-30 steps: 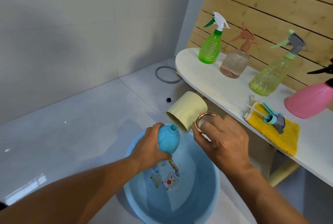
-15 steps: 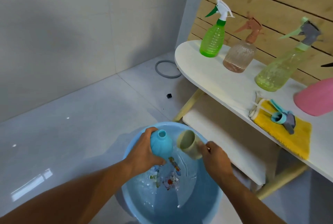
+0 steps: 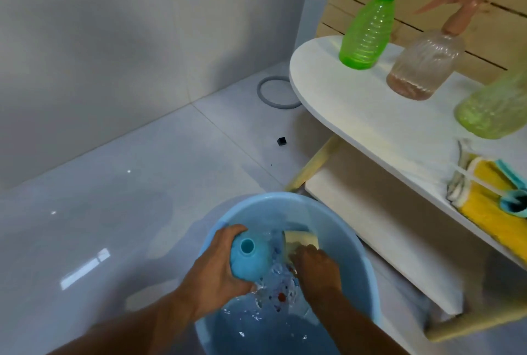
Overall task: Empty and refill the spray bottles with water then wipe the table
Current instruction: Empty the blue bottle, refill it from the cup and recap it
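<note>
**Cup dips into the basin**

The right hand (image 3: 315, 266) has lowered the cream cup (image 3: 301, 240) into the water of the blue basin (image 3: 353, 243) — a second ago it was raised. The left hand (image 3: 216, 272), fingers wrapped round it, holds the blue bottle (image 3: 248, 259) over the basin's near-left. The right fingers are hidden — their grip on the cup cannot be told.

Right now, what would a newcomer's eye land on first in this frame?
The two hands in the round light-blue plastic basin on the floor: the left hand grips a capless blue bottle, the right hand dips a cream cup into the water. Next, the bright green spray bottle on the white table.
</note>
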Motion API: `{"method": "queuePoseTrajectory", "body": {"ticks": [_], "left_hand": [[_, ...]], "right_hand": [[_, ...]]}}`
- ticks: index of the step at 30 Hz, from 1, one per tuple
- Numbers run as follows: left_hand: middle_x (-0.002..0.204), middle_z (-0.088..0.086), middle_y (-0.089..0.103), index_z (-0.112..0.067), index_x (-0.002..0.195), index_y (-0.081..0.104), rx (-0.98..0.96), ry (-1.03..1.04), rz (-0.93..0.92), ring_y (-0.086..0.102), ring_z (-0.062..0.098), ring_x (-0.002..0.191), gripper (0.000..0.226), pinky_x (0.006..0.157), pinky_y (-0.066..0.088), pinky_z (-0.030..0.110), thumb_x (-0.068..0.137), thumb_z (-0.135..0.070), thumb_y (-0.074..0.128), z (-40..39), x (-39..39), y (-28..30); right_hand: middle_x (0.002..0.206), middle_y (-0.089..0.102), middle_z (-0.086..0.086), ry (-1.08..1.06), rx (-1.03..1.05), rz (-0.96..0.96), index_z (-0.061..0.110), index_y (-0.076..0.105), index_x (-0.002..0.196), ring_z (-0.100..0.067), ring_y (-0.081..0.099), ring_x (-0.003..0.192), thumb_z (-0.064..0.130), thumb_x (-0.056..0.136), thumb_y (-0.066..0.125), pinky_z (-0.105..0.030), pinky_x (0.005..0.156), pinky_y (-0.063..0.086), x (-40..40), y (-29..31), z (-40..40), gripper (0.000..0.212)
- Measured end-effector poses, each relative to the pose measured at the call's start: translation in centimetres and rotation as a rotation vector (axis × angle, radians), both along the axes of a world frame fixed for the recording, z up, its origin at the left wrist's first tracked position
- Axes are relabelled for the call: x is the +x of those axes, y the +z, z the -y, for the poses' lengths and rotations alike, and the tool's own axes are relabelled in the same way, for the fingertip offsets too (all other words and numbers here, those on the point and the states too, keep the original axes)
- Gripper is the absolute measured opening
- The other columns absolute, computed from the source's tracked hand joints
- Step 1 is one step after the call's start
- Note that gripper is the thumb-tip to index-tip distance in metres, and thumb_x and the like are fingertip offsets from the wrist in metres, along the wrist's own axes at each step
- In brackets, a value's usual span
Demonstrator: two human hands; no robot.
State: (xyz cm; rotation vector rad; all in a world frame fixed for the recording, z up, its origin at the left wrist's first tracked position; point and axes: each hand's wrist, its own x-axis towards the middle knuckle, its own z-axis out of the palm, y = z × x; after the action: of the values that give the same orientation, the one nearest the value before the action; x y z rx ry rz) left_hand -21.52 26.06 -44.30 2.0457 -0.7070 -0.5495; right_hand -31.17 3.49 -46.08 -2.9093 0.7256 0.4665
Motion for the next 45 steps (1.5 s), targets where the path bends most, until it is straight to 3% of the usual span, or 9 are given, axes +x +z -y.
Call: {"method": "queuePoseTrajectory", "body": {"ticks": [7, 12, 16, 21, 26, 30, 35, 40, 45], "left_hand": [[0.134, -0.034, 0.043, -0.055, 0.139, 0.035, -0.007, 0.039, 0.033, 0.054, -0.01, 0.117, 0.105, 0.093, 0.046, 0.017, 0.053, -0.049, 0.094, -1.1, 0.7, 0.2], [0.132, -0.036, 0.039, -0.063, 0.134, 0.031, 0.011, -0.001, 0.047, 0.05, -0.013, 0.116, 0.099, 0.09, 0.046, 0.016, 0.057, -0.05, 0.091, -1.9, 0.7, 1.2], [0.13, -0.039, 0.037, -0.067, 0.13, 0.026, 0.027, -0.059, 0.073, 0.047, -0.013, 0.117, 0.096, 0.087, 0.041, 0.007, 0.06, -0.051, 0.09, -2.1, 0.4, 2.4], [0.13, -0.024, 0.047, -0.054, 0.134, 0.031, 0.059, -0.09, 0.09, 0.051, 0.001, 0.117, 0.095, 0.094, 0.045, 0.02, 0.062, -0.041, 0.091, -1.5, -0.3, 3.7], [0.137, -0.018, 0.045, -0.036, 0.147, 0.037, 0.087, -0.094, 0.079, 0.048, 0.007, 0.124, 0.102, 0.104, 0.042, 0.023, 0.062, -0.034, 0.093, -0.5, -1.3, 4.8], [0.132, -0.013, 0.05, -0.035, 0.144, 0.04, 0.096, -0.1, 0.056, 0.054, 0.013, 0.12, 0.101, 0.102, 0.047, 0.028, 0.058, -0.032, 0.092, 0.7, -1.9, 6.0], [0.125, -0.013, 0.051, -0.037, 0.139, 0.042, 0.105, -0.083, 0.046, 0.057, 0.014, 0.111, 0.098, 0.092, 0.054, 0.033, 0.056, -0.032, 0.093, 2.2, -2.2, 7.1], [0.124, -0.013, 0.051, -0.042, 0.136, 0.038, 0.119, -0.085, 0.039, 0.059, 0.014, 0.108, 0.1, 0.079, 0.062, 0.034, 0.054, -0.034, 0.095, 2.8, -2.3, 7.5], [0.125, -0.014, 0.05, -0.045, 0.134, 0.037, 0.122, -0.071, 0.066, 0.058, 0.014, 0.109, 0.098, 0.082, 0.061, 0.036, 0.054, -0.037, 0.093, 3.1, -2.5, 7.7]], "right_hand": [[0.115, 0.072, 0.004, -0.058, 0.247, 0.13, 0.032, 0.067, 0.119, -0.019, 0.068, 0.106, 0.033, 0.102, 0.05, -0.027, 0.084, 0.048, 2.7, -0.6, -3.7, 0.025], [0.091, 0.071, 0.001, -0.345, 0.602, 0.255, 0.016, 0.072, 0.094, -0.014, 0.062, 0.081, 0.047, 0.104, 0.049, -0.034, 0.079, 0.05, 2.6, 1.0, -3.6, 0.04], [0.088, 0.072, -0.004, -0.571, 0.773, 0.388, 0.012, 0.072, 0.088, -0.019, 0.064, 0.084, 0.038, 0.103, 0.053, -0.035, 0.077, 0.052, 0.9, 3.0, -2.4, 0.036], [0.064, 0.054, 0.006, -0.629, 0.746, 0.583, 0.002, 0.062, 0.076, -0.006, 0.047, 0.057, 0.045, 0.094, 0.065, -0.027, 0.058, 0.04, -1.7, 6.6, -0.9, 0.046], [0.058, 0.047, 0.006, -0.578, 0.767, 0.807, 0.004, 0.06, 0.07, -0.008, 0.037, 0.054, 0.042, 0.086, 0.078, -0.02, 0.05, 0.034, -3.8, 11.8, 0.3, 0.044], [0.056, 0.039, 0.01, -0.449, 0.732, 0.9, 0.013, 0.051, 0.064, -0.007, 0.031, 0.053, 0.039, 0.086, 0.079, -0.018, 0.046, 0.029, -5.3, 15.5, 0.4, 0.044], [0.054, 0.039, 0.014, -0.344, 0.608, 0.891, 0.014, 0.057, 0.071, -0.008, 0.034, 0.054, 0.045, 0.087, 0.077, -0.029, 0.054, 0.034, -6.5, 18.4, -0.5, 0.04], [0.063, 0.048, 0.01, -0.221, 0.401, 0.935, 0.024, 0.055, 0.065, -0.011, 0.044, 0.059, 0.04, 0.087, 0.076, -0.029, 0.056, 0.034, -6.9, 20.4, -1.6, 0.034], [0.066, 0.052, 0.01, -0.143, 0.225, 0.945, 0.028, 0.063, 0.071, -0.012, 0.051, 0.069, 0.039, 0.087, 0.077, -0.028, 0.057, 0.036, -6.7, 21.2, -2.1, 0.024]]}}
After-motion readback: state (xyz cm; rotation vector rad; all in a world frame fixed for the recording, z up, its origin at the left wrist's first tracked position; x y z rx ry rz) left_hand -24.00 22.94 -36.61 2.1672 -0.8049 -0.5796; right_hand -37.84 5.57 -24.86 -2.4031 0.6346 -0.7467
